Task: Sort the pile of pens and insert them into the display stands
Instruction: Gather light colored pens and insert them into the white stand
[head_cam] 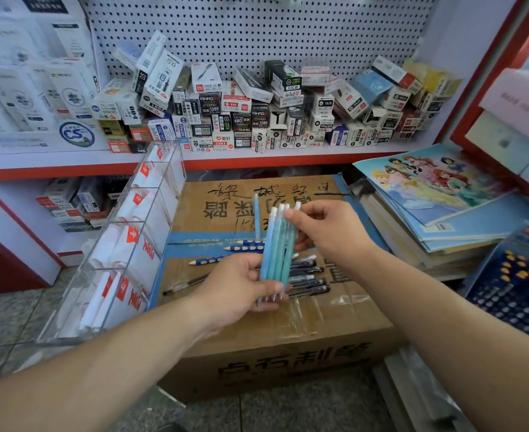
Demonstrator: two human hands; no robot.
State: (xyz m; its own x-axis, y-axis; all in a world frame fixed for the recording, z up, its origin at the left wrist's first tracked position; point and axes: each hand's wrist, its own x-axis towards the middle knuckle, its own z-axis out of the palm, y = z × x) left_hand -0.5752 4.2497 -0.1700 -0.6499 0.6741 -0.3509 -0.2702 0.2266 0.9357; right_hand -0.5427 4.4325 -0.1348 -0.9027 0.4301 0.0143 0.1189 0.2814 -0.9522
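A bare left forearm (107, 363) reaches in from the lower left corner. Beside it, at the left, a clear acrylic display stand with stepped compartments (126, 244) leans against the side of a taped brown cardboard box (272, 353); its pockets hold white paper with red marks. The left hand (235, 285) grips the lower ends of a bundle of light-blue plastic pens (277, 244), which stands nearly upright above the box top. The right hand (325, 232) pinches the upper part of the bundle, thumb in front. Under the hands, blue dotted pens (247, 247) and black-and-clear pens (307, 275) lie on the box top. At the right sits a stack of cartoon-covered books (428, 188).
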